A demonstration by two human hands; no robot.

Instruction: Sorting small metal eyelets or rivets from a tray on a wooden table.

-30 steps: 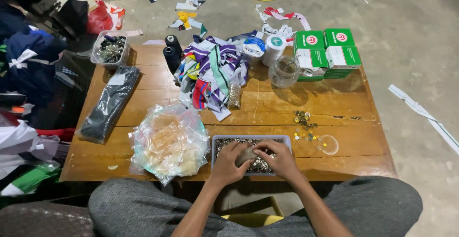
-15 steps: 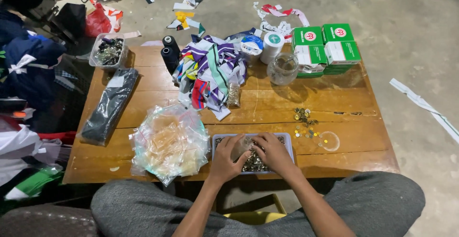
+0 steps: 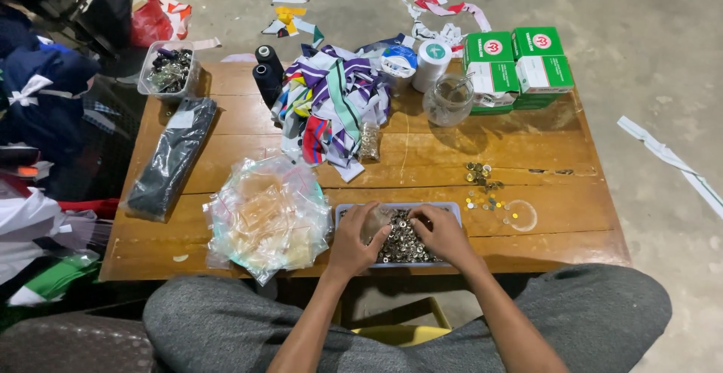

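Note:
A shallow grey tray full of small metal rings and fasteners sits at the near edge of a wooden table. Both my hands rest in the tray. My left hand is curled over the tray's left part and seems to hold a small clear plastic bag against the pieces. My right hand lies on the pile of metal pieces at the tray's right part, fingers bent into them. What the right fingers pinch is hidden.
A heap of clear plastic bags lies left of the tray. Loose metal pieces and a clear lid lie to the right. Farther back are striped fabric strips, black thread spools, a glass jar, green-white boxes and a black packet.
My hands stay in the tray, shifting only slightly over the metal pieces. The view has tilted a little, so the table sits lower in the frame.

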